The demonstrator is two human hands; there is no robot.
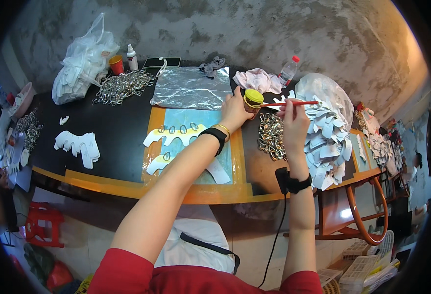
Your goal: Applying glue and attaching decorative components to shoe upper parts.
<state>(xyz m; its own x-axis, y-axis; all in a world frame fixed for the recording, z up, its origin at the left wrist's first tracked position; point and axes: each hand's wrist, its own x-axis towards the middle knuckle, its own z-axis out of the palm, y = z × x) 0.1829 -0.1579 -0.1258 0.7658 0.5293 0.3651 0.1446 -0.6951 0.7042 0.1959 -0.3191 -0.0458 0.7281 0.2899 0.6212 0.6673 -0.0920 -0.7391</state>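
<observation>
Head view: left hand (233,110) wraps around a small yellow-lidded glue pot (252,99) at the far side of the tabletop (117,142). Right hand (294,120) pinches a red-handled brush (289,104), tip resting on the pot's rim. Metal rings (272,137) lie heaped just below the pot; white cut-out pieces (325,142) are stacked to the right.

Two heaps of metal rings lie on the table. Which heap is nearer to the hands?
The heap of metal rings just below the right hand; the other heap lies far left, beside the white bag.
</observation>
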